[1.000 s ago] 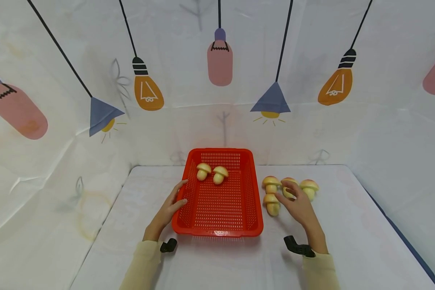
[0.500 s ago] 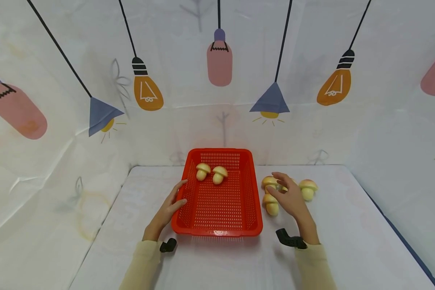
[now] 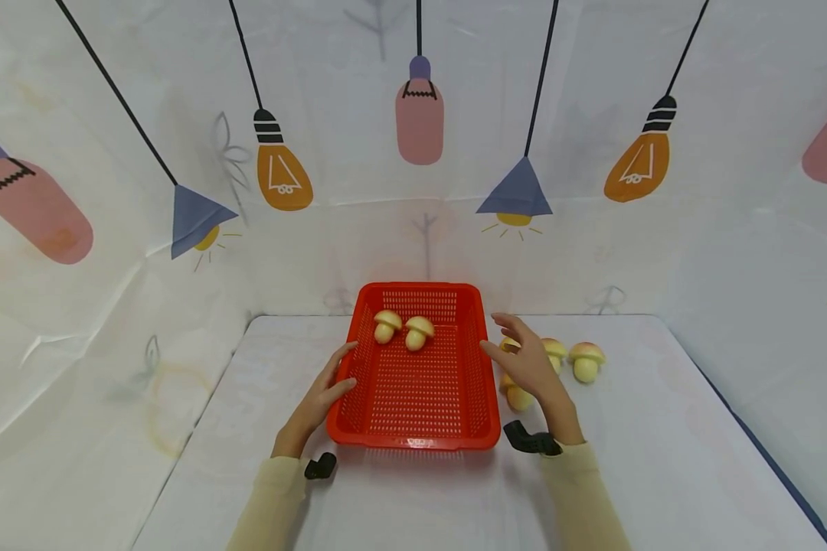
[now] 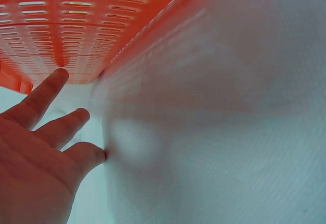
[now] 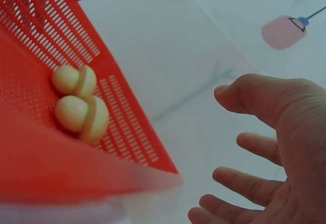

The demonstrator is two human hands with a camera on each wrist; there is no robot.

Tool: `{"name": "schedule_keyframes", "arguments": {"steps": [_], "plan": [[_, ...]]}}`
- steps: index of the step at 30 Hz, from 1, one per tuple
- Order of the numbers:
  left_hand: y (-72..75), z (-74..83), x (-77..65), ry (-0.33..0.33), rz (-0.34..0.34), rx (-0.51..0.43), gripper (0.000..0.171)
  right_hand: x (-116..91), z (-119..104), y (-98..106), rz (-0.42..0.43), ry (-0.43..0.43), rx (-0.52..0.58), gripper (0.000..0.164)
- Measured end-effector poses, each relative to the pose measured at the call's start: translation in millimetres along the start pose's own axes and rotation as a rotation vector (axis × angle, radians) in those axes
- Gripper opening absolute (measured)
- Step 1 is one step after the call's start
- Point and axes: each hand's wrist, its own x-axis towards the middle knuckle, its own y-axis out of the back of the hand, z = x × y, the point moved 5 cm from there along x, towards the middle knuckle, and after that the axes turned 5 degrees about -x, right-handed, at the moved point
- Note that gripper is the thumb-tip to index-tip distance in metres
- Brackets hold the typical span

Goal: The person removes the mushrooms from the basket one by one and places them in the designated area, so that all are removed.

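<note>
A red perforated basket [image 3: 420,398] stands at the middle of the table, with two toy mushrooms [image 3: 387,326] in its far left part. My left hand [image 3: 317,399] touches the basket's left side; in the left wrist view several straight, spread fingers [image 4: 63,127] show beside the perforated wall. My right hand [image 3: 532,369] hovers at the basket's right rim, and the right wrist view shows its fingers loosely bent with nothing held. Several more mushrooms [image 3: 586,361] lie on the table right of the basket, some partly hidden by that hand.
The white table [image 3: 661,459] reaches back to a white sheet [image 3: 358,237] printed with hanging lamps and bulbs. A black strap-like piece [image 3: 532,439] sits at the right wrist, another [image 3: 320,466] at the left.
My right hand has moved left from above the loose mushrooms to the basket's right rim, carrying nothing. The left hand, basket and mushrooms have stayed where they were.
</note>
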Motion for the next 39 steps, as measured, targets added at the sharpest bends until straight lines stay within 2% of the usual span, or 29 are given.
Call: {"name": "schedule_keyframes", "arguments": {"steps": [14,23,29,39], "plan": [[0.9,0.3,2.9,-0.009,-0.007,-0.01,0.067,21,-28,-28,-0.074,0.054,0.032,0.062],[1.7,0.0,2.8,-0.014,-0.007,-0.015,0.067,34,-30,-50,-0.087,0.015,0.116,0.07],[2.2,-1.7,2.8,-0.013,0.002,-0.002,0.067,44,-34,-64,-0.109,-0.015,0.121,0.074],[0.6,-1.9,1.5,-0.002,0.002,-0.001,0.067,57,-36,-82,-0.075,-0.076,0.097,0.082]]}}
